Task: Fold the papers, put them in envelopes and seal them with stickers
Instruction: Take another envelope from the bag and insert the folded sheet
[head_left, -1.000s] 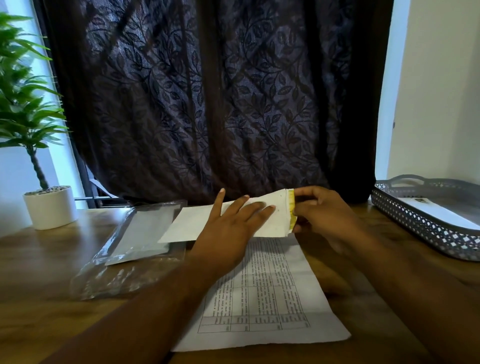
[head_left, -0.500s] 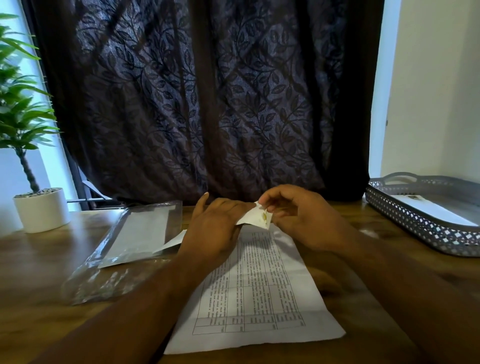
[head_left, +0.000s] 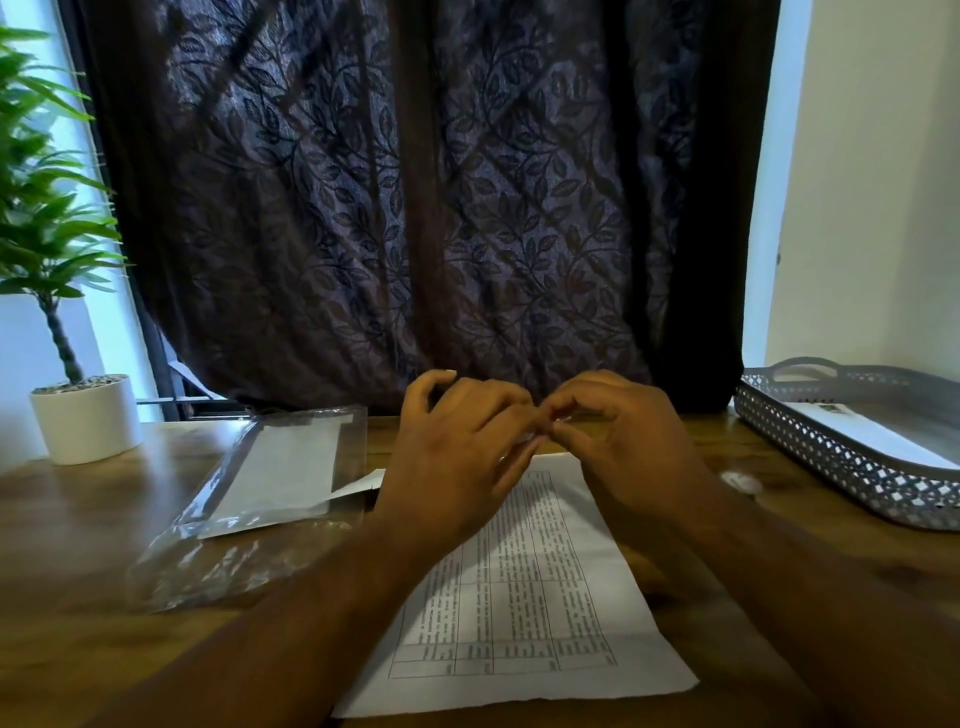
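Our left hand (head_left: 457, 462) and right hand (head_left: 628, 441) now meet fingertip to fingertip at 12 o'clock of the paper (head_left: 524, 597); whether they pinch anything we cannot tell. The envelope (head_left: 362, 484), earlier lifted between them, shows only a corner at the left hand's 9 o'clock.

The wooden table (head_left: 78, 571) bears a printed paper (head_left: 545, 597), plastic packet (head_left: 270, 493), white pot (head_left: 85, 418) and grey tray (head_left: 831, 462).

Leaf-patterned dark curtain (head_left: 415, 208), white pot (head_left: 85, 418)
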